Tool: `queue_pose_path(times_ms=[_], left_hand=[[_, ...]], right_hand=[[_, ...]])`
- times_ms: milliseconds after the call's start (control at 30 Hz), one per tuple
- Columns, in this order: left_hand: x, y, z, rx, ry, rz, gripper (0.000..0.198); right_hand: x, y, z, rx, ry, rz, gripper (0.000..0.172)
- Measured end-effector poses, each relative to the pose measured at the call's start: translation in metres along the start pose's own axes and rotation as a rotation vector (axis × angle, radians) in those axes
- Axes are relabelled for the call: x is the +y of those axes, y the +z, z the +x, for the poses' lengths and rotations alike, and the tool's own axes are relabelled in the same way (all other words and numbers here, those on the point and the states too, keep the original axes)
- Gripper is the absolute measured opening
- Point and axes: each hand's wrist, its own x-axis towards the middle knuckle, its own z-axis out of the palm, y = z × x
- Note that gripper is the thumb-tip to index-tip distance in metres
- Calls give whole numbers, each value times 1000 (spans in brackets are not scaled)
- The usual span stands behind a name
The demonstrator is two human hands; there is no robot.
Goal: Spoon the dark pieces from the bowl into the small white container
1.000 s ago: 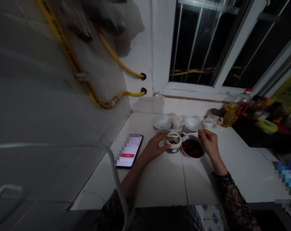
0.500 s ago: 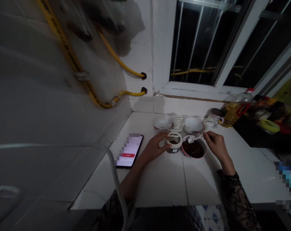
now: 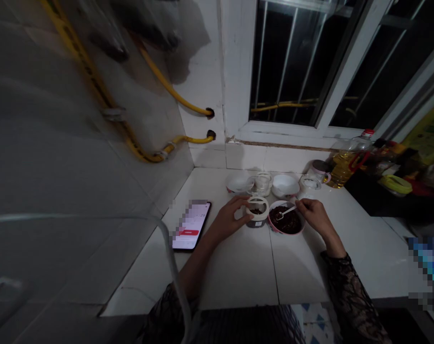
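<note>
My left hand (image 3: 233, 219) grips a small clear seasoning jar (image 3: 257, 220) by its white rim; its lid is up and dark bits lie inside. The jar stands on the white tiled counter. Just right of it is a bowl (image 3: 287, 225) with a pink outside, holding a dark reddish-brown mixture. My right hand (image 3: 314, 215) pinches the handle end of a small white spoon (image 3: 287, 211), whose head is down at the mixture in the bowl. The spoon's head looks partly dark, and I cannot tell whether it carries anything.
Behind stand a white bowl (image 3: 285, 186), a shallow bowl (image 3: 239, 183), a clear jar (image 3: 263, 182) and another jar (image 3: 309, 184). A lit phone (image 3: 193, 227) lies left of my forearm. An oil bottle (image 3: 341, 167) and a dark rack (image 3: 367, 193) are at right.
The spoon's head has dipped lower and left into the bowl, and its white back no longer shows as before. My left hand stays on the jar. The view has shifted slightly.
</note>
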Motion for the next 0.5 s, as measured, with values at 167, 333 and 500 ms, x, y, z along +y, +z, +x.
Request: queue_pose_path(times_ms=[167, 333, 500], left_hand=[[-1, 1, 0, 14, 9, -6, 16], [0, 0, 0, 2, 6, 1, 16], [1, 0, 0, 3, 8, 8, 15]], right_hand=[[2, -1, 1, 26, 10, -1, 49], [1, -3, 1, 7, 43, 52, 48], [3, -4, 2, 0, 87, 74, 44]])
